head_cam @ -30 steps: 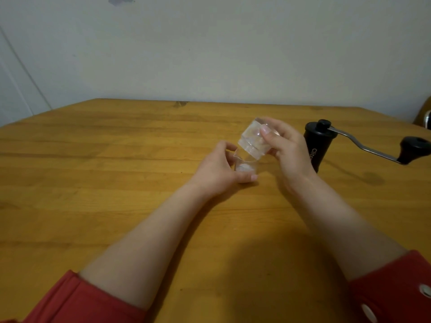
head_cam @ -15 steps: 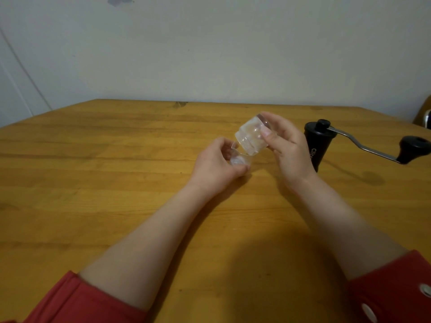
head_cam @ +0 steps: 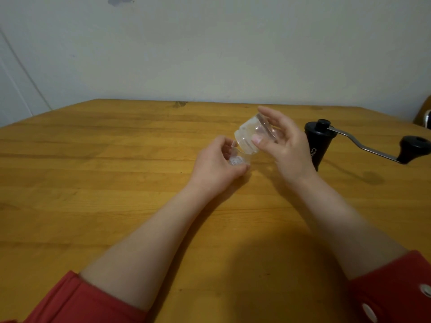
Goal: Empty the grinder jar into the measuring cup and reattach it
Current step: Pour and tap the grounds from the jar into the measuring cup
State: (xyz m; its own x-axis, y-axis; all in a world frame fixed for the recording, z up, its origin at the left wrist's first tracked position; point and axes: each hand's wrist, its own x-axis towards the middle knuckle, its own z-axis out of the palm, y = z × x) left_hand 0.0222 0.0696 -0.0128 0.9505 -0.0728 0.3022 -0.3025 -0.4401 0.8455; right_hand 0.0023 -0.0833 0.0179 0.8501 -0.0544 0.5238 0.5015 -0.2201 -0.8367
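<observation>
My right hand (head_cam: 285, 148) grips the clear grinder jar (head_cam: 250, 136), tipped mouth-down toward the left. Its mouth hangs just over a small clear measuring cup (head_cam: 238, 159) that stands on the wooden table (head_cam: 116, 183). My left hand (head_cam: 218, 167) is wrapped around that cup, which holds some white granules. The black grinder body (head_cam: 317, 145), with its metal crank handle (head_cam: 349, 139) and black knob (head_cam: 414, 149), stands upright just right of my right hand, partly hidden by it.
A pale wall (head_cam: 210, 54) runs behind the table's far edge. A dark rounded object (head_cam: 425, 113) shows at the right frame edge beyond the table. Red sleeves cover both forearms near the bottom corners.
The jar has tipped further and turned, its base now facing up and right. My left hand with the cup shifted slightly left and back under the jar's mouth.
</observation>
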